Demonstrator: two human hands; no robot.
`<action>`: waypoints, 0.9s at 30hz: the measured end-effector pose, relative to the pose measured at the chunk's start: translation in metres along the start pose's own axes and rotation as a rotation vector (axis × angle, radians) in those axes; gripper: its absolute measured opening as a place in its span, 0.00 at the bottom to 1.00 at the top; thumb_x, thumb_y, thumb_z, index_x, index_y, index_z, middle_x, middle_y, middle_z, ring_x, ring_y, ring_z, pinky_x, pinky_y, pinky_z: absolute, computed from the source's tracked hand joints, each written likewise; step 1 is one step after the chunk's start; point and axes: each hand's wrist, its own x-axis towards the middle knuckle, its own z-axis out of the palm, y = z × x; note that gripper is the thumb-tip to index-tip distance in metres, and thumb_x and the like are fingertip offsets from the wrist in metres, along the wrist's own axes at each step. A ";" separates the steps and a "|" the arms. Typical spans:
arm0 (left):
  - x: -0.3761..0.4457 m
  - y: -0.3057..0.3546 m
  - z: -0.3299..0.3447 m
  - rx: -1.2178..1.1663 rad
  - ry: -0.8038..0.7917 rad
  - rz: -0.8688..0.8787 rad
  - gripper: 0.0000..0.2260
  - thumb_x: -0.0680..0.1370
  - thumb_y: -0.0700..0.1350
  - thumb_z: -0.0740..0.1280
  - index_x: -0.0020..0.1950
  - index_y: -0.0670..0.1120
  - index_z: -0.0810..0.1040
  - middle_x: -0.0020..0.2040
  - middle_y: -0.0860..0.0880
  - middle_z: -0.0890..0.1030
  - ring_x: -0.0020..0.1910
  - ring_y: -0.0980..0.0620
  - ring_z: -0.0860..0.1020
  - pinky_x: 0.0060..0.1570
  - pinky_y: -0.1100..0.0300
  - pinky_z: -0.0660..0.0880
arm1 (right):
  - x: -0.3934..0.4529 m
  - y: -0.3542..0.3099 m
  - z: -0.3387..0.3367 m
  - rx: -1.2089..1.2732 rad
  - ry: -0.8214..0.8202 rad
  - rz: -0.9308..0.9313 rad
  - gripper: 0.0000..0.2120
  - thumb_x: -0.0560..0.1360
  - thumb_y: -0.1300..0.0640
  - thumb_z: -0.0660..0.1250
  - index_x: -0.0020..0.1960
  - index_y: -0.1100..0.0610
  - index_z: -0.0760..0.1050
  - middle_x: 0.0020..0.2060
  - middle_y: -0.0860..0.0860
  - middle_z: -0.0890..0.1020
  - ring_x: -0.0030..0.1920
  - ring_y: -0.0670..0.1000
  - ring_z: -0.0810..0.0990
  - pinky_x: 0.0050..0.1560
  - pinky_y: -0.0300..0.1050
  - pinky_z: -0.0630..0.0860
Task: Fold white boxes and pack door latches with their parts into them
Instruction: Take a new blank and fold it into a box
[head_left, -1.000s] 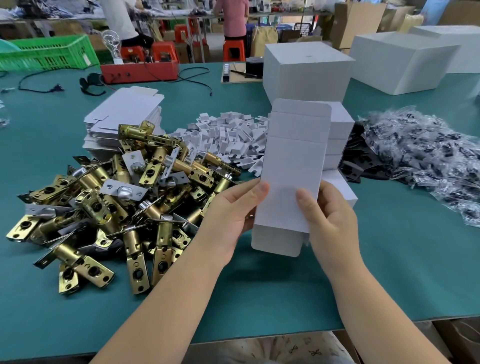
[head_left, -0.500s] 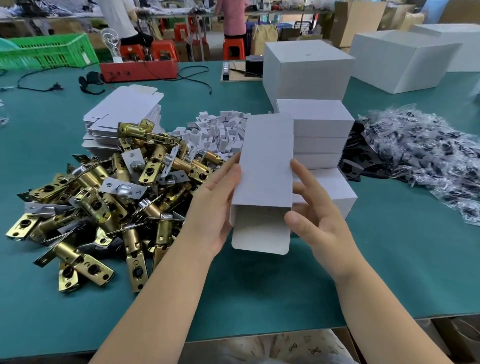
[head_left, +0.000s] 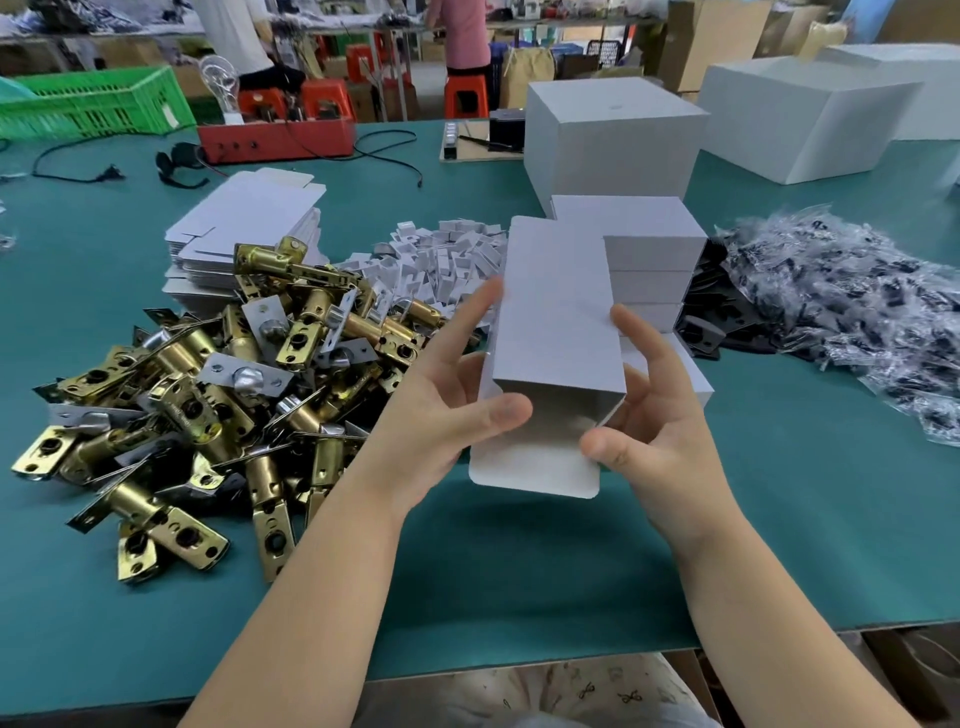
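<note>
Both hands are up at the centre of the frame, grasping one white box (head_left: 558, 332) between them over the table (head_left: 519, 571). Left hand (head_left: 441, 415) cups the box's left wall, its forefinger stretched up along that edge and its thumb curled across the open near mouth. Right hand (head_left: 660, 421) mirrors it on the right wall, one finger laid on the top panel, thumb hooked at the lower right corner.

Going from the left of the picture: the heap of door latches (head_left: 208, 395) fills the middle left. These are brass and steel, so I judge each one dense and hard-edged for its size, best taken by the round barrel rather than the thin faceplate. Behind them, upper left of centre, lies a stack of flat box blanks (head_left: 244, 223), and next to that a pile of small white card pieces (head_left: 447, 260).

The held box is open like a sleeve, its rounded tuck flap (head_left: 535, 467) hanging toward the viewer. It looks like thin card: very light, stiff along its creases but easy to crush across a panel, and smooth enough to slip. Holding it by the side walls near the corners, as now, seems right, leaving the mouth free.

Right of centre stand folded boxes (head_left: 649, 270), touching or just behind the held one. Far right lie clear bags of dark parts (head_left: 841, 312), likely soft and slippery.
</note>
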 end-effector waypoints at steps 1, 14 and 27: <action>0.000 0.000 0.001 0.035 0.005 0.012 0.37 0.62 0.56 0.80 0.69 0.64 0.71 0.58 0.48 0.84 0.59 0.49 0.81 0.51 0.57 0.79 | 0.000 0.001 0.000 0.001 0.021 -0.002 0.35 0.62 0.54 0.75 0.65 0.39 0.66 0.46 0.43 0.84 0.34 0.42 0.79 0.38 0.34 0.77; -0.004 0.001 -0.007 0.220 -0.003 0.022 0.28 0.67 0.44 0.75 0.63 0.66 0.76 0.48 0.49 0.86 0.47 0.52 0.84 0.45 0.58 0.80 | -0.001 0.000 0.003 -0.086 0.154 -0.019 0.28 0.59 0.46 0.78 0.54 0.31 0.71 0.45 0.46 0.85 0.44 0.49 0.84 0.41 0.44 0.81; -0.005 0.004 -0.007 0.106 0.008 0.074 0.25 0.70 0.41 0.70 0.62 0.63 0.79 0.49 0.51 0.86 0.48 0.53 0.83 0.45 0.59 0.79 | -0.001 0.011 -0.001 0.092 0.164 -0.020 0.28 0.68 0.45 0.62 0.66 0.41 0.59 0.44 0.43 0.84 0.38 0.42 0.80 0.39 0.38 0.77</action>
